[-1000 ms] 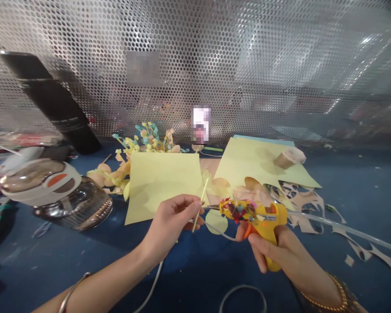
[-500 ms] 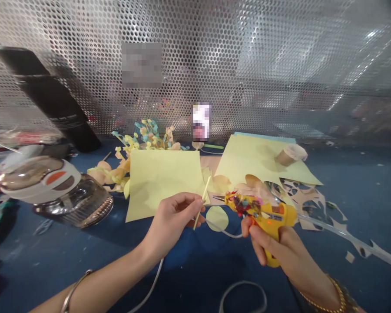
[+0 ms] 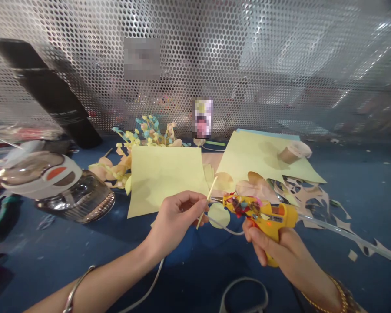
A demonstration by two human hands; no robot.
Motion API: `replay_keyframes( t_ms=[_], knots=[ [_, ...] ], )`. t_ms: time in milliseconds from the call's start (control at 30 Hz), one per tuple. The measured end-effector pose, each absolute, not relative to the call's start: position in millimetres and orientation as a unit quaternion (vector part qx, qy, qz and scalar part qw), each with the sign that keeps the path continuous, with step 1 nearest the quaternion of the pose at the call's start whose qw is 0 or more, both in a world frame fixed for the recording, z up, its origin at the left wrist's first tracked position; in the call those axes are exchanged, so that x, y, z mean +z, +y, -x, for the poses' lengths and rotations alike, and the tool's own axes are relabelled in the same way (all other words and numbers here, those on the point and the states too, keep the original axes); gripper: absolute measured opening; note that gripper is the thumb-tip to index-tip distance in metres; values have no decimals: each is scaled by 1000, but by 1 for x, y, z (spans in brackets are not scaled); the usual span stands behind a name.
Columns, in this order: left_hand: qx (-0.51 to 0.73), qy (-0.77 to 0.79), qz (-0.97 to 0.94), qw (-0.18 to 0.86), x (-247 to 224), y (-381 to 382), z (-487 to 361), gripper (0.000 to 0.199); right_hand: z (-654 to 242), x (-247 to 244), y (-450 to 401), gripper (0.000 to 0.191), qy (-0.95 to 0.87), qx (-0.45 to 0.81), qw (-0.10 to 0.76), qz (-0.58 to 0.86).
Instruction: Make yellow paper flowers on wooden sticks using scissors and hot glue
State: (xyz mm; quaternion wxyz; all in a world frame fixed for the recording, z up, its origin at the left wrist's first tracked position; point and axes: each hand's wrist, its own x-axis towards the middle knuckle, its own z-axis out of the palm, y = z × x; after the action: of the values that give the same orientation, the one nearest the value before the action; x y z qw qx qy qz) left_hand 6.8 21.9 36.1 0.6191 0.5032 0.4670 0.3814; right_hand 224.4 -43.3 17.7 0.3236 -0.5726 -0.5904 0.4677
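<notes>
A yellow hot glue gun (image 3: 262,215) sits in the right hand (image 3: 276,248), its body crusted with specks of red, blue and pink residue and its small orange-lit section facing up. Its metal nozzle points left, just beside a thin pale wooden stick (image 3: 206,204). The left hand (image 3: 179,221) pinches that stick, its fingers (image 3: 195,204) closed around it, while the right hand's fingers (image 3: 256,241) wrap the gun's handle, whose lower end shows below them. The two hands are near each other, above the front of a blue table (image 3: 361,182).

Behind the nozzle lies a round pale yellow paper disc (image 3: 219,215), and a white cable (image 3: 226,230) curves past it. Two sheets of yellow paper (image 3: 166,180) (image 3: 260,158) lie beyond the hands, with tan paper petals (image 3: 256,184) and cut paper scraps (image 3: 308,200) to the right. A translucent rod (image 3: 345,230) runs from the gun's rear toward the right edge of the view.

Blue table surface stretches below the hands and along the right side. Both forearms run out of the bottom edge. The nozzle's tip and the stick's lower end are small and hard to make out against the paper, and the left hand partly hides the stick.
</notes>
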Motion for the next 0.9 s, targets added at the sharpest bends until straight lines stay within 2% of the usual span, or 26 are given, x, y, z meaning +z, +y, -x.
replay_keyframes(
  t_ms=[267,900],
  knots=[
    [379,460,-506,623,37,20,-7,20,-225,21,-40,57,-601,446,300,592],
    [376,463,-494,632,39,20,-6,21,-227,19,-41,44,-585,468,294,594]
  ],
)
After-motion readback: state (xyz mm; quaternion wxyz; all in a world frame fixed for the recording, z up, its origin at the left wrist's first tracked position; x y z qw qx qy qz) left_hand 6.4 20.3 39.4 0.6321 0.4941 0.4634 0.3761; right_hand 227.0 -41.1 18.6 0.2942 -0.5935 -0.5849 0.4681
